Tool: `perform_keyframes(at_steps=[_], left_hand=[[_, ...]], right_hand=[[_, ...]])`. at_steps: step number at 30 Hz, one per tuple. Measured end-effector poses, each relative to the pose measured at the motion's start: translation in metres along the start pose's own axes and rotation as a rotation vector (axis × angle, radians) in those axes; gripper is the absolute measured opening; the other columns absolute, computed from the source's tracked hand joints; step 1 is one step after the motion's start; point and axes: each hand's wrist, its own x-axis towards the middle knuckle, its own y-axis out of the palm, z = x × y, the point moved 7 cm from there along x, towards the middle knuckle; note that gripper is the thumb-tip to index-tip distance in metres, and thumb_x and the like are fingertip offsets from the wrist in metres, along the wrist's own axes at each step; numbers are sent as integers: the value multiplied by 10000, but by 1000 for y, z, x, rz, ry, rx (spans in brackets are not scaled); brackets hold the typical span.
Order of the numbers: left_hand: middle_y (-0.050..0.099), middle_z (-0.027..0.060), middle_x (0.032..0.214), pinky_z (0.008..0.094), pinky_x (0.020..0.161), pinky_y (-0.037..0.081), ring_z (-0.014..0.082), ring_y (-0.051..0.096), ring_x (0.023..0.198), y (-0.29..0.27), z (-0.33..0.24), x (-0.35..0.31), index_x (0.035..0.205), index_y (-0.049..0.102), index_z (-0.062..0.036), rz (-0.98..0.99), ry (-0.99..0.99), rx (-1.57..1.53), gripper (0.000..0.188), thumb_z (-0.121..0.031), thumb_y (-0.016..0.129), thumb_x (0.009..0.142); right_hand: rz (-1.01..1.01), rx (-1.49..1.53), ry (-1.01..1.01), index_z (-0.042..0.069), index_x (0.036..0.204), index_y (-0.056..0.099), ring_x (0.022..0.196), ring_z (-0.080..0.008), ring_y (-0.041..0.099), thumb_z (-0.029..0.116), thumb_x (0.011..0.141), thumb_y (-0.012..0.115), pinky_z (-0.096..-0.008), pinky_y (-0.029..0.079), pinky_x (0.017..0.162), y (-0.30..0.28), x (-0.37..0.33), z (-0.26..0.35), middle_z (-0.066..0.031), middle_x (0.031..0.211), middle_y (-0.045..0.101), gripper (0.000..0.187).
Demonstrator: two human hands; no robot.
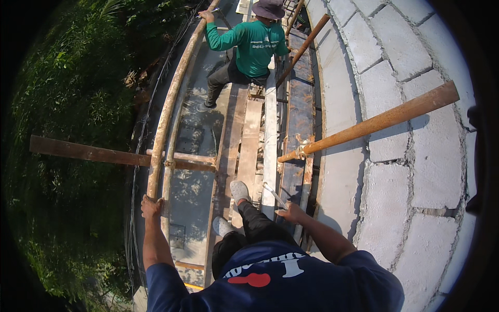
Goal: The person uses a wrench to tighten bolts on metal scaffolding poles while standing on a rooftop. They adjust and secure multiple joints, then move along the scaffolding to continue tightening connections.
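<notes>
On the left, my left hand (152, 207) is closed around a long rusty scaffold pipe (162, 119) that runs away from me as a rail. A slim silver wrench (274, 194) is in my right hand (292, 213), its head pointing forward and left over the planks. Beyond its head, a pale wooden plank (270, 130) runs lengthwise. A rusty upright tube (369, 124) with a clamp (302, 152) at its lower end rises ahead of my right hand. My feet, in light grey clogs (239, 191), are on the walkway boards.
Ahead, a person in a green shirt (255, 49) and hat sits astride the boards, one hand on the left rail. A grey block wall (395, 130) stands close on the right. Another rusty tube (88, 151) sticks out left, toward thick greenery (73, 78). Concrete lies below the boards.
</notes>
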Motion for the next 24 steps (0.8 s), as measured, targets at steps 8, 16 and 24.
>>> perform_keyframes(at_steps=[8, 16, 24], left_hand=[[458, 140, 1409, 602, 993, 468, 379, 493, 1295, 7, -19, -9, 1524, 242, -130, -58, -68, 109, 1003, -409, 804, 742], [449, 142, 1429, 602, 988, 481, 389, 486, 1305, 14, -10, -2, 1520, 252, -131, -82, -73, 41, 990, -407, 807, 748], [477, 252, 1426, 486, 1068, 457, 439, 519, 1280, 23, 4, 20, 1525, 288, -44, -32, 55, 36, 1057, -505, 800, 723]], right_hand=[[-942, 560, -638, -9, 982, 673, 643, -245, 621, 312, 938, 681, -404, 478, 608, -205, -137, 114, -146, 702, 626, 325], [-1468, 880, -1206, 108, 674, 414, 622, -142, 380, 444, 1061, 496, -294, 338, 594, -448, -405, 141, -17, 683, 419, 518], [-1780, 197, -949, 98, 689, 402, 833, -242, 530, 348, 1080, 419, -378, 433, 847, -566, -498, 137, -132, 847, 576, 464]])
